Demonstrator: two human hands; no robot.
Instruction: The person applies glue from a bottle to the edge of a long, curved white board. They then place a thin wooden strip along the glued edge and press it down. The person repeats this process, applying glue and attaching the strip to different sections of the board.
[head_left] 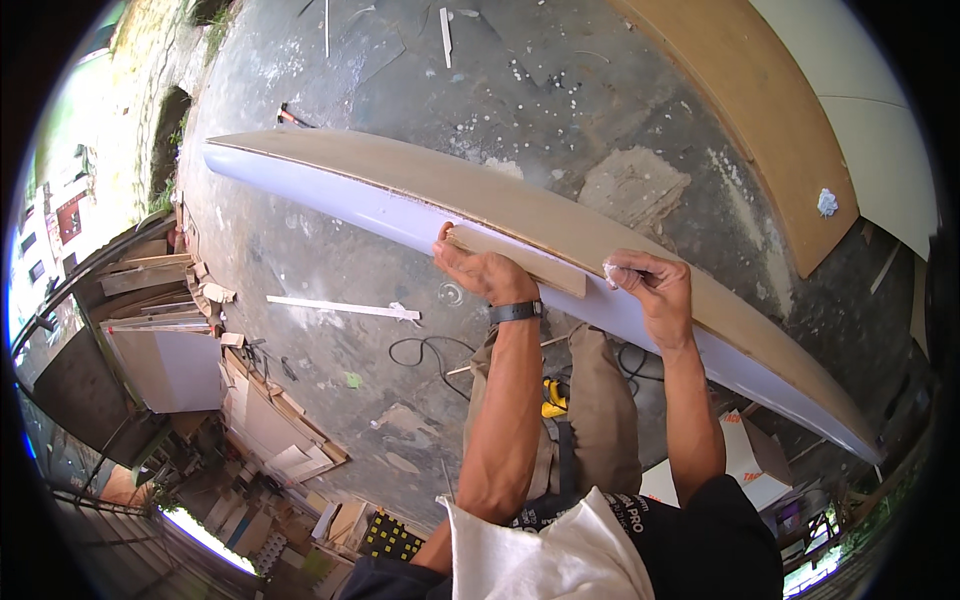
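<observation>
A long panel (400, 180) lies across in front of me, with a tan upper face and a pale lavender side (320, 195) turned toward me. My left hand (485, 273), with a dark watch on its wrist, is closed around the left part of a short tan strip of board (540, 268). That strip lies along the lavender side, just under the panel's edge. Beyond the strip's right end my right hand (652, 290) is at the same edge, its thumb and fingers pinched together. White stuff shows at those fingertips; what it is, I cannot make out.
A yellow power tool (554, 398) sits between my legs, with a dark cable (430, 345) on the floor. A white strip (345, 307) lies left of it. A large brown panel (740, 110) stands at the far right, with crumpled white paper (827, 202). Board offcuts (165, 290) pile up at left.
</observation>
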